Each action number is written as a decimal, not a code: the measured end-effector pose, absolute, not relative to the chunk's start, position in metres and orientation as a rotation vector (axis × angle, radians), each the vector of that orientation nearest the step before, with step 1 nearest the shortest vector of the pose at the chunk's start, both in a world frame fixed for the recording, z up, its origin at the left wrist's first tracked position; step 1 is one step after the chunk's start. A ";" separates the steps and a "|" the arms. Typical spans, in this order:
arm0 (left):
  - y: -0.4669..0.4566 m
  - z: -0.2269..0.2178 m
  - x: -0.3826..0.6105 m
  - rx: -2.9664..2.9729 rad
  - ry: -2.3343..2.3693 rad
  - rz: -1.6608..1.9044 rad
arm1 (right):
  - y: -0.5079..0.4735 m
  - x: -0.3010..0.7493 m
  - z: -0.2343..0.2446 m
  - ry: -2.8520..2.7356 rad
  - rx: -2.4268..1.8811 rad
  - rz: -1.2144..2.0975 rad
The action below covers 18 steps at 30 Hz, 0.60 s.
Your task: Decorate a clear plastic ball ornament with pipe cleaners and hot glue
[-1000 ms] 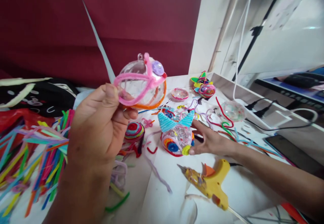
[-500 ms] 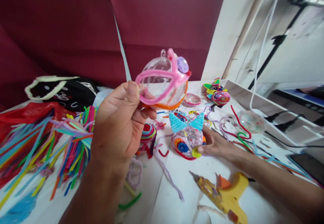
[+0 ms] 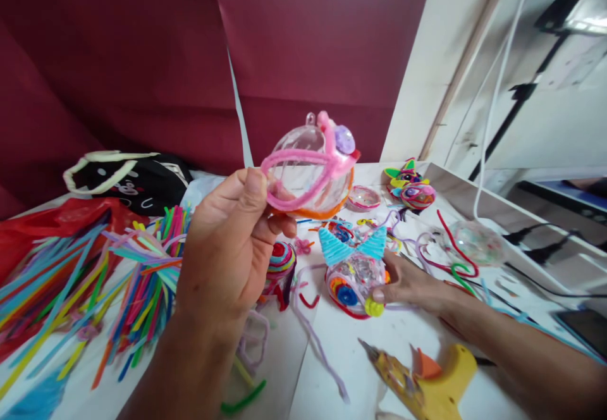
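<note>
Raised in front of me, my left hand (image 3: 232,236) pinches a clear plastic ornament shell (image 3: 303,173) by its left side. Pink pipe cleaner loops across the shell, an orange one lines its lower edge, and a lilac button-like disc sits at the upper right. Lower on the table, my right hand (image 3: 408,284) is closed around the right side of a decorated clear ball (image 3: 358,274). That ball carries a turquoise bow-shaped pipe-cleaner piece on top, a blue and orange coil and a yellow blob near my thumb. A yellow glue gun (image 3: 422,382) lies nearer to me.
Bundled pipe cleaners (image 3: 147,293) and a red plastic bag (image 3: 114,214) fill the left side. A black bag (image 3: 137,186) stands behind them. Further back right are a colourful decorated figure (image 3: 412,186), a clear ball (image 3: 478,243) and cables. A phone (image 3: 583,331) lies far right.
The whole scene sits slightly lower and further right as the view shifts. Both hands keep their holds on the shell and the ball.
</note>
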<state>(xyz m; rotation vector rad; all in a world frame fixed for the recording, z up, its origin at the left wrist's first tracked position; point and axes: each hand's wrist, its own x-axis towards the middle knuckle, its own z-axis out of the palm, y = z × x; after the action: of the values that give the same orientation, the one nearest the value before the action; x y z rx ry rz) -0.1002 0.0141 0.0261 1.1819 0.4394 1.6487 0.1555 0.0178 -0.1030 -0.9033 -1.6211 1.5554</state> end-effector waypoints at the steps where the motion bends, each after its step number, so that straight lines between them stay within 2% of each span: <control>1: 0.015 0.026 -0.101 1.178 0.446 1.650 | 0.018 0.155 -0.102 -1.615 -0.898 1.571; 18: 0.012 0.030 -0.102 1.132 0.432 1.673 | 0.018 0.156 -0.110 -1.487 -0.875 1.580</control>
<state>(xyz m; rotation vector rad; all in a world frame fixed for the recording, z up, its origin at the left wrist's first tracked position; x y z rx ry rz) -0.1016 0.0118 0.0299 1.1319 0.4323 1.6734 0.1561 0.0178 -0.1096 -0.8751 -1.4865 1.5796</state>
